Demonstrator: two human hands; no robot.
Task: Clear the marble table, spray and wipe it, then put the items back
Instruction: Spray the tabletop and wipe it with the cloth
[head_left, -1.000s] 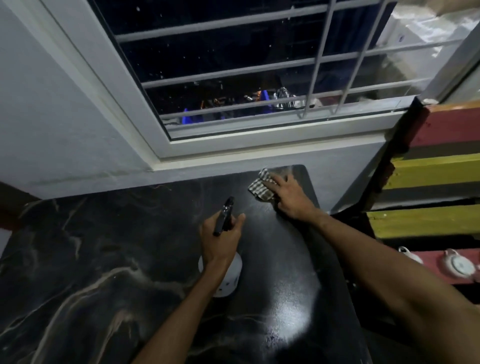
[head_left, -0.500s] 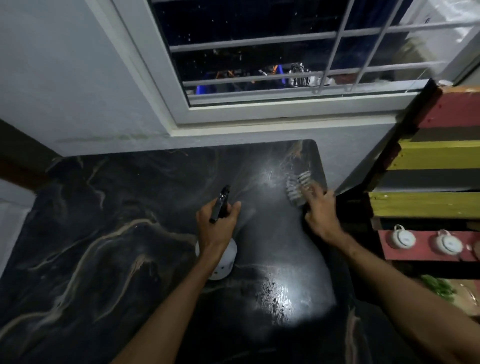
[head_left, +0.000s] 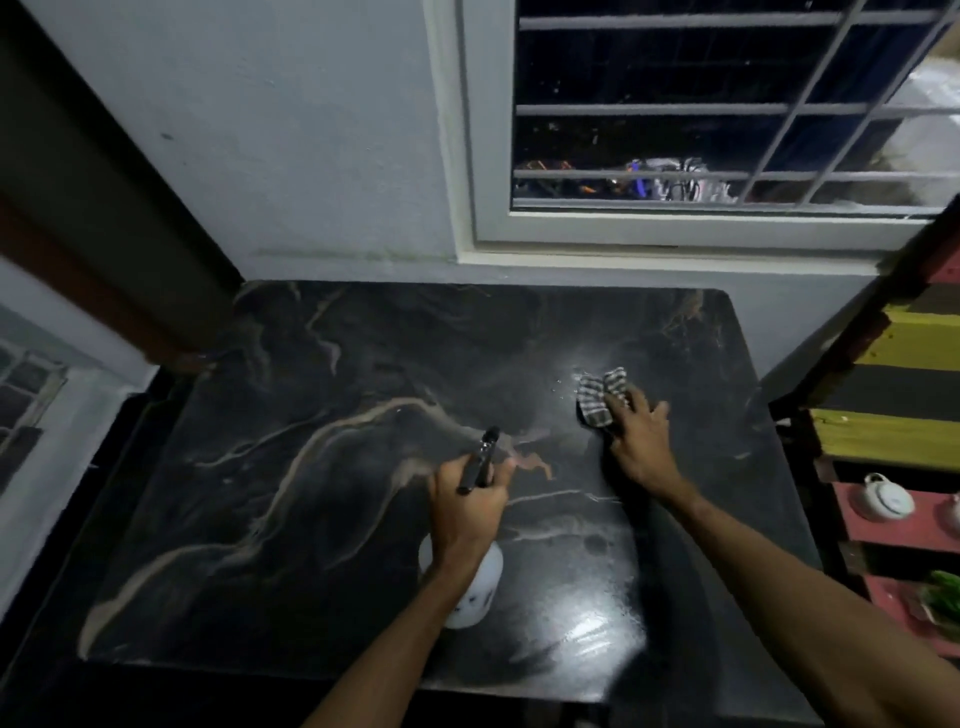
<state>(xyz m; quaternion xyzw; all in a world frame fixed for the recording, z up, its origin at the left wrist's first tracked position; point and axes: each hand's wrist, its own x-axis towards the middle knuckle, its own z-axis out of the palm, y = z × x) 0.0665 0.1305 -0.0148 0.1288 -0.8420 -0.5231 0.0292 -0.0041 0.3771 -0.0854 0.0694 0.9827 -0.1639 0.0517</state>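
The black marble table (head_left: 311, 467) with pale veins fills the middle of the view, bare of other items. My left hand (head_left: 470, 512) grips a white spray bottle (head_left: 475, 587) with a black trigger head, held above the table's centre, nozzle pointing away from me. My right hand (head_left: 641, 441) presses a checked cloth (head_left: 597, 397) flat on the right part of the tabletop. A wet sheen and light glare lie on the surface near the front right.
A wall and a barred window (head_left: 727, 130) stand behind the table. To the right is a striped red, yellow and black shelf (head_left: 893, 395) holding white teapots (head_left: 883, 501) and a plate of greens (head_left: 943, 600). A dark doorframe (head_left: 104, 234) runs along the left.
My right hand has dragged the cloth from the far right corner toward me and leftward across the table. The left hand still holds the bottle; the view shifted left.
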